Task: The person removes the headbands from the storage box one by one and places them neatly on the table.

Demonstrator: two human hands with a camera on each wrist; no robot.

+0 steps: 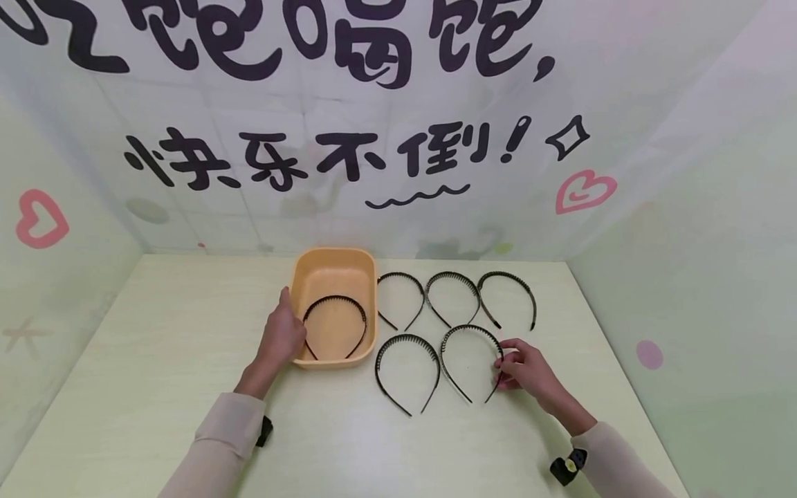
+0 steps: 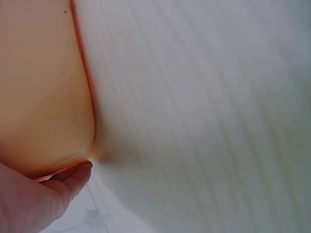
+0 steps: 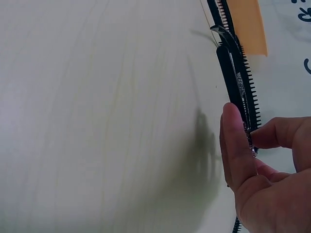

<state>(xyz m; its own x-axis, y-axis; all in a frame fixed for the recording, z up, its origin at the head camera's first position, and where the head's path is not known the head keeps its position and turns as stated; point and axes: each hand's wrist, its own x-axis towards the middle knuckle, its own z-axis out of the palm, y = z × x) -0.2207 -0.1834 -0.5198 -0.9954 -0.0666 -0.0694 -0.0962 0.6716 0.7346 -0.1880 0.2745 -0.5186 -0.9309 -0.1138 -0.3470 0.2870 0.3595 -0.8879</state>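
Observation:
An orange plastic tub (image 1: 336,270) stands on the pale table with one black toothed headband (image 1: 335,301) lying inside it. My left hand (image 1: 283,337) grips the tub's left wall (image 2: 43,97), thumb up along the rim. Several more black headbands lie to the right of the tub: a back row of three (image 1: 452,278) and two in front. My right hand (image 1: 519,366) pinches the right arm of the front right headband (image 1: 471,330), its thumb and forefinger closed on the band (image 3: 240,92) in the right wrist view.
The pale wooden table (image 1: 156,360) is boxed in by light green printed walls (image 1: 697,263) at the back and on both sides. The other front headband (image 1: 407,340) lies just left of the pinched one. Each wrist wears a small black device.

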